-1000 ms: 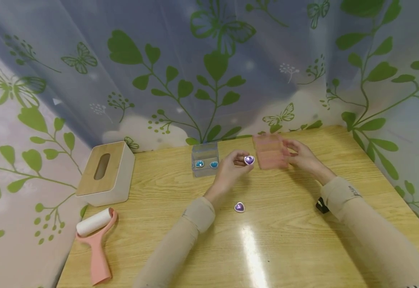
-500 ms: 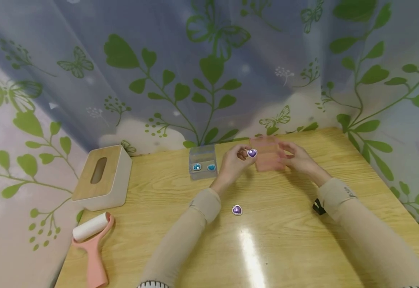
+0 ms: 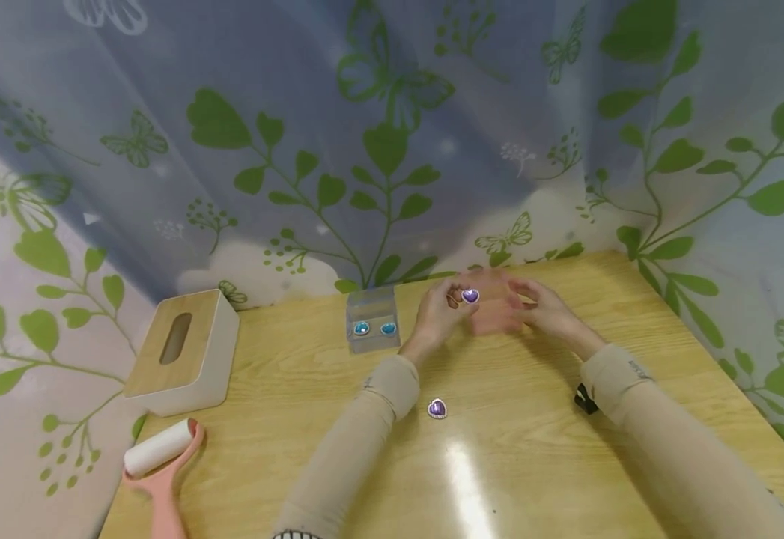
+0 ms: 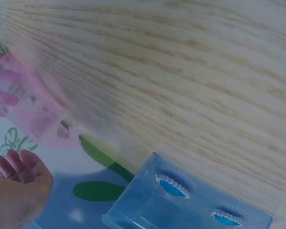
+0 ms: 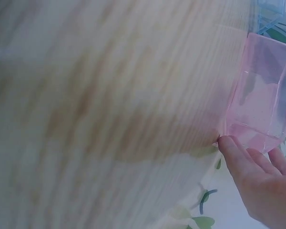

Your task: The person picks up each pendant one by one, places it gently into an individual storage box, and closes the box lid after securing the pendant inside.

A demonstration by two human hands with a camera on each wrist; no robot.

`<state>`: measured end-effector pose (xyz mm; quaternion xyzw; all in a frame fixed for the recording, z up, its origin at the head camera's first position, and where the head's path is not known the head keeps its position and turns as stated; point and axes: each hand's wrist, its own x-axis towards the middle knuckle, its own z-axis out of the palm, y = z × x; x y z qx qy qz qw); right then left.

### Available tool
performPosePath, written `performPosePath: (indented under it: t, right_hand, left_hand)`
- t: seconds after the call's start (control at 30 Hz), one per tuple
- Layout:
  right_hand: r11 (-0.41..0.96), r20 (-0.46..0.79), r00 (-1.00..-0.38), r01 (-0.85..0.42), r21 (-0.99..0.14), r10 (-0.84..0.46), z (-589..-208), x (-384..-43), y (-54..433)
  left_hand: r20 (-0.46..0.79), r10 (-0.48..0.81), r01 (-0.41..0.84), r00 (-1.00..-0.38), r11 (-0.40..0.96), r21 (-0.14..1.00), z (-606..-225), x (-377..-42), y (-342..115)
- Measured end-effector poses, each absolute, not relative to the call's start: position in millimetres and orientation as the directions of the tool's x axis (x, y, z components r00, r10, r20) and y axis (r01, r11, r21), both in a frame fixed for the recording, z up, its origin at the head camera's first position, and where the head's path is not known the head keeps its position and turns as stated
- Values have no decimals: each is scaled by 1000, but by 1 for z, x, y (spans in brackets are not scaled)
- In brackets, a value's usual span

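Note:
My left hand [image 3: 435, 314] pinches a purple heart-shaped gem [image 3: 470, 296] with a pale beaded rim, held up at the left side of a clear pink box [image 3: 490, 318]. On the box's right side, the fingers and thumb of my right hand [image 3: 548, 311] grip its wall; the right wrist view shows the fingertips [image 5: 224, 142] at its edge. A second purple heart gem [image 3: 436, 408] lies on the table nearer to me. Left of my left hand stands a clear blue box [image 3: 373, 343] with two blue gems [image 3: 361, 328] in it.
A white tissue box [image 3: 219, 359] with a wooden top stands at the back left. In front of it lies a pink-handled lint roller [image 3: 159, 449]. A small black object [image 3: 585, 399] sits beside my right sleeve. A patterned curtain [image 3: 297, 187] hangs behind the wooden table.
My left hand has moved right and away from me with the purple gem, closer to the pink box. My right hand has stayed at the box. The head view has tilted slightly upward.

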<state>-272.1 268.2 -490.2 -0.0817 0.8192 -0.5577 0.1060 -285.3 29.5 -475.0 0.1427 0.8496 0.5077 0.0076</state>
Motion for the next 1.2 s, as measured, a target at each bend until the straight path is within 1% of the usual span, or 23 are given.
performPosePath:
  t: [0.2, 0.37, 0.73, 0.87, 1.0, 1.13, 1.2]
  right_hand:
    - [391, -57, -961, -56, -919, -272, -489, -277, 257]
    - [389, -66, -961, -46, -920, -270, -489, -278, 252]
    - [393, -71, -957, -47, -919, -281, -487, -275, 250]
    - [387, -60, -959, -54, -920, -277, -488, -275, 253]
    - [387, -63, -962, -48, -921, -267, -492, -274, 257]
    - [383, -76, -960, -35, -923, -269, -493, -273, 261]
    - [376, -84, -958, -27, -926, -274, -490, -272, 262]
  left_hand:
    - [138, 248, 247, -959, 491, 835, -477, -289, 29]
    - [133, 262, 258, -956, 529, 809, -478, -294, 29]
    - [99, 220, 214, -970, 595, 775, -482, -301, 31]
    - [70, 189, 172, -979, 598, 783, -484, -302, 35]
    - [31, 200, 144, -979, 583, 800, -489, -303, 39]
    - [32, 220, 154, -975, 560, 814, -494, -304, 40]
    - [56, 219, 170, -974, 545, 821, -492, -306, 40]
